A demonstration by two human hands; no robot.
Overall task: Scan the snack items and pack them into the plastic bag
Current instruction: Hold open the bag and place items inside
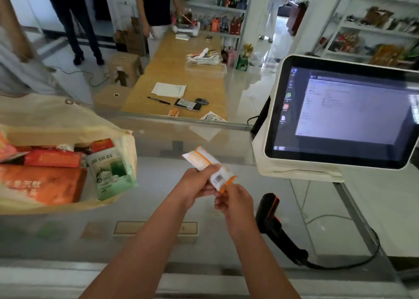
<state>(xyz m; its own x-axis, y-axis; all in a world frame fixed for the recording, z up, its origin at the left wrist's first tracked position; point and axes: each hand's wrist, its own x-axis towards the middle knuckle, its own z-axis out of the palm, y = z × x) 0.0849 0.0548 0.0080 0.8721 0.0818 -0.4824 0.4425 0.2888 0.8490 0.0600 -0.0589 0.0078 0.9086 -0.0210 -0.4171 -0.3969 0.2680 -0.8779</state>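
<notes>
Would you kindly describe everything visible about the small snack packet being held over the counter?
The snack packet is a small, flat, glossy pouch, white with orange bands and edges, and a black barcode faces up near its right end. It is tilted, with the far end toward the upper left. The left hand pinches its middle, the right hand its near orange corner, above the glass counter.

2 hands, left point(196, 180) and right point(233, 200); 1 white-and-orange snack packet point(207, 167); 1 plastic bag point(68, 121) with 1 green pouch point(111, 171); 1 barcode scanner point(269, 210); 1 touchscreen terminal point(340, 115); 1 pen point(158, 100)
</notes>
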